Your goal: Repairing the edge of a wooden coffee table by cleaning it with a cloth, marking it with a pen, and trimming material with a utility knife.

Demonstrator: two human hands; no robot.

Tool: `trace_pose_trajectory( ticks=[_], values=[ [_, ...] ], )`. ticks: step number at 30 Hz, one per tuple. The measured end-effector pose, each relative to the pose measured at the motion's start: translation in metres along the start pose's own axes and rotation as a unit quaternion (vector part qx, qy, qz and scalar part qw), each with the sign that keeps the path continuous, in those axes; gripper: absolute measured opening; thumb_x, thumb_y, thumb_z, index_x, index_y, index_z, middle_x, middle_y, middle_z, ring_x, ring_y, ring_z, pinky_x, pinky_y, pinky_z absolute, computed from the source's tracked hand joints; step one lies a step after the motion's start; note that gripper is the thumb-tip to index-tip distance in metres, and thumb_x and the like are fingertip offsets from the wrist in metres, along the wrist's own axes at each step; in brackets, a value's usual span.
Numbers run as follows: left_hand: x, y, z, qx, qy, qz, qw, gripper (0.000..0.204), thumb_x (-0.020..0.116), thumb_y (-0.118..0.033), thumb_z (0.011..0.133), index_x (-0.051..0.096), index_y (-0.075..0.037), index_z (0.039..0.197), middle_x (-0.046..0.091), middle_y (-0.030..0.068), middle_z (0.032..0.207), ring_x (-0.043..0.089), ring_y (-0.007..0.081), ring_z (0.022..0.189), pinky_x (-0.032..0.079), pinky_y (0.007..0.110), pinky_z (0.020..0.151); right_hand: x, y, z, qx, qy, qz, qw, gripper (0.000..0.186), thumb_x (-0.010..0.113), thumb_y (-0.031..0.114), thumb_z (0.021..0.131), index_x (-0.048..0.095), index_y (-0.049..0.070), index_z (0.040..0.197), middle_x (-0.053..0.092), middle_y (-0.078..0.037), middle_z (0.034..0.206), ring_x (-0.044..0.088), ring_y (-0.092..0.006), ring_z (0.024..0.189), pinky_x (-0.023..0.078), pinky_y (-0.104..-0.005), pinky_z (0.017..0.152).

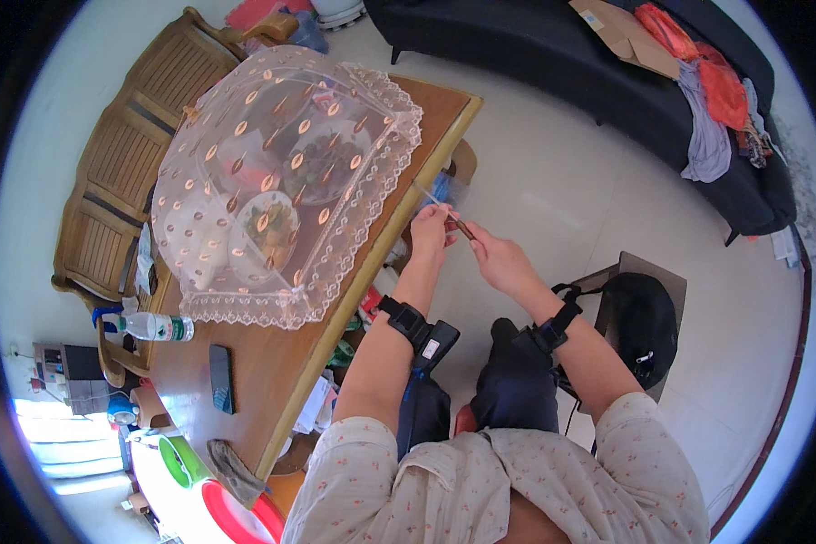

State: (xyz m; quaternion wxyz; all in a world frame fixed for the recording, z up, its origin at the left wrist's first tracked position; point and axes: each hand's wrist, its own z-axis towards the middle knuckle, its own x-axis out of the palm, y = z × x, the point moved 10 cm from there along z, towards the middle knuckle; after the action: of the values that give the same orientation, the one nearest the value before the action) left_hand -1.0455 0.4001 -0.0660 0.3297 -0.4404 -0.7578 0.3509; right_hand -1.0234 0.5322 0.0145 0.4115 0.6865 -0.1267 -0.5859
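In front of my body, beside the table's right edge, both hands are close together. My right hand (503, 261) is closed around a slim tool with a brown handle (463, 229). A thin, pale shaft runs from it toward the upper left; its exact kind is too small to make out. My left hand (429, 228) has its fingers closed near the tool's front part, and whatever they pinch is mostly hidden. To the left, a lace-edged mesh food cover (335, 263) spans dishes on the wooden table (272, 381).
A clear plastic bottle (157, 326) lies on the table near a dark phone (221, 379). A wooden bench (118, 195) stands beyond. At right, a black bag (639, 322) rests on a low stool. A dark sofa (508, 45) holds cardboard and clothes.
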Motion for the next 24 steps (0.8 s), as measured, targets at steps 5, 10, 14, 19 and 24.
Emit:
trace_pose_trajectory(
  ticks=[5, 10, 14, 19, 24],
  values=[
    [0.024, -0.011, 0.019, 0.020, 0.012, 0.017, 1.000, 0.011, 0.049, -0.023, 0.091, 0.053, -0.013, 0.088, 0.061, -0.0027, 0.079, 0.052, 0.0075, 0.065, 0.039, 0.024, 0.053, -0.011, -0.013, 0.018, 0.008, -0.032, 0.003, 0.999, 0.033, 0.043, 0.022, 0.090, 0.046, 0.012, 0.121, 0.061, -0.022, 0.079, 0.059, -0.0393, 0.070, 0.047, -0.0486, 0.063],
    [0.028, -0.012, 0.019, 0.031, 0.030, -0.023, 0.999, 0.011, 0.049, -0.023, 0.091, 0.052, -0.013, 0.087, 0.060, -0.0028, 0.080, 0.052, 0.0080, 0.066, 0.039, 0.024, 0.052, -0.021, -0.016, 0.025, 0.014, 0.018, -0.014, 1.000, 0.034, 0.043, 0.022, 0.091, 0.045, 0.015, 0.123, 0.061, -0.021, 0.085, 0.059, -0.0392, 0.077, 0.047, -0.0450, 0.069],
    [0.013, -0.004, 0.009, 0.011, 0.036, -0.072, 0.997, 0.011, 0.049, -0.024, 0.091, 0.051, -0.014, 0.088, 0.060, -0.0027, 0.079, 0.053, 0.0087, 0.068, 0.039, 0.024, 0.052, -0.024, 0.001, 0.022, 0.006, 0.091, 0.024, 0.996, 0.034, 0.043, 0.023, 0.091, 0.046, 0.014, 0.123, 0.060, -0.020, 0.089, 0.059, -0.0379, 0.080, 0.047, -0.0435, 0.072],
    [-0.006, 0.003, -0.011, 0.001, 0.033, -0.092, 0.995, 0.009, 0.050, -0.022, 0.090, 0.052, -0.014, 0.088, 0.061, -0.0019, 0.080, 0.054, 0.0094, 0.069, 0.040, 0.025, 0.053, -0.009, 0.011, 0.009, 0.016, 0.136, 0.020, 0.990, 0.033, 0.041, 0.023, 0.091, 0.050, 0.012, 0.120, 0.060, -0.020, 0.097, 0.057, -0.0375, 0.087, 0.045, -0.0438, 0.078],
    [-0.027, 0.015, -0.025, -0.002, 0.015, -0.086, 0.996, 0.009, 0.049, -0.022, 0.090, 0.052, -0.014, 0.087, 0.061, -0.0013, 0.079, 0.053, 0.0097, 0.067, 0.039, 0.023, 0.051, 0.004, 0.024, -0.010, 0.055, 0.165, 0.056, 0.983, 0.035, 0.041, 0.024, 0.090, 0.048, 0.014, 0.123, 0.061, -0.020, 0.086, 0.059, -0.0375, 0.075, 0.047, -0.0452, 0.069]
  ],
)
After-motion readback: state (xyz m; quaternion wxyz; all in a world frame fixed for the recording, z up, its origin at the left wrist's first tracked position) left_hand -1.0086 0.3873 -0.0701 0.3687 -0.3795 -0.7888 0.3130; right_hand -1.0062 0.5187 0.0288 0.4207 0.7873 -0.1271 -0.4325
